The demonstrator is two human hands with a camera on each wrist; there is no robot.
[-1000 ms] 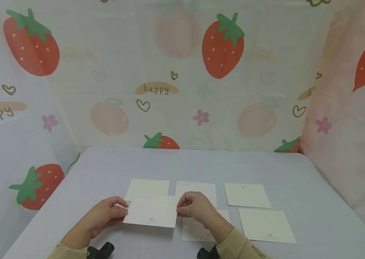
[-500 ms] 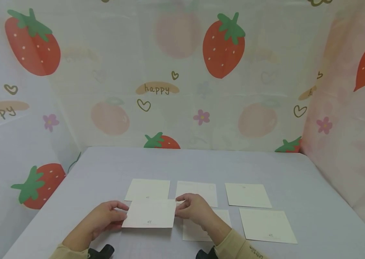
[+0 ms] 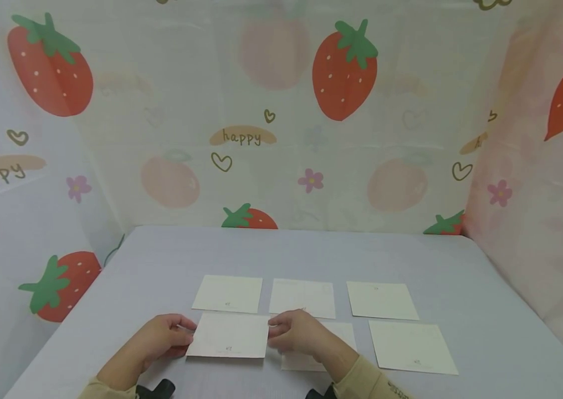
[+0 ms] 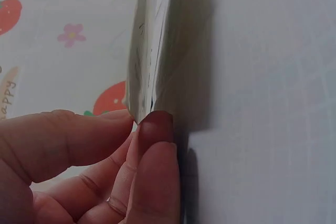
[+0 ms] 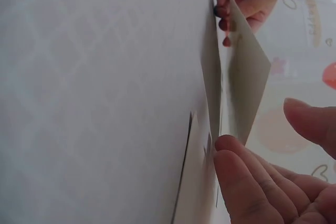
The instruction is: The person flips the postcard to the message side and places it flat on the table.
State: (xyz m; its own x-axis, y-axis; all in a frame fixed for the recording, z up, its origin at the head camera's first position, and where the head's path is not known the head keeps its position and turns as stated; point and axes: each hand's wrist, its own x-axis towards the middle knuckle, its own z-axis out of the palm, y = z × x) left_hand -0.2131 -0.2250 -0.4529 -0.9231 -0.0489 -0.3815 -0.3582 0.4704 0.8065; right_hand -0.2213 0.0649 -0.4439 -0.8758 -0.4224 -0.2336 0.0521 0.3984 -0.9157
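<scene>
A cream card [image 3: 229, 336] with a small dark print near its front edge is held low over the table, at the near left of the other cards. My left hand [image 3: 164, 342] pinches its left edge between thumb and fingers; the left wrist view shows the card [image 4: 144, 51] from the side, with its shadow below. By its right edge, my right hand [image 3: 306, 335] has its fingertips right at the card. In the right wrist view the thumb [image 5: 307, 121] stands apart from the card [image 5: 245, 69] and the fingers are nearly straight.
Three similar cards lie in a back row: left [image 3: 228, 292], middle [image 3: 302, 296] and right [image 3: 381, 300]. In front are a right card [image 3: 413, 347] and a middle card [image 3: 303, 362], partly hidden by my right hand. A strawberry-print curtain [image 3: 271, 183] surrounds the white table [image 3: 172, 252].
The card has come down and toward me, uncovering more of the back left card. Both hands have lowered with it, and the right fingers have loosened at its edge.
</scene>
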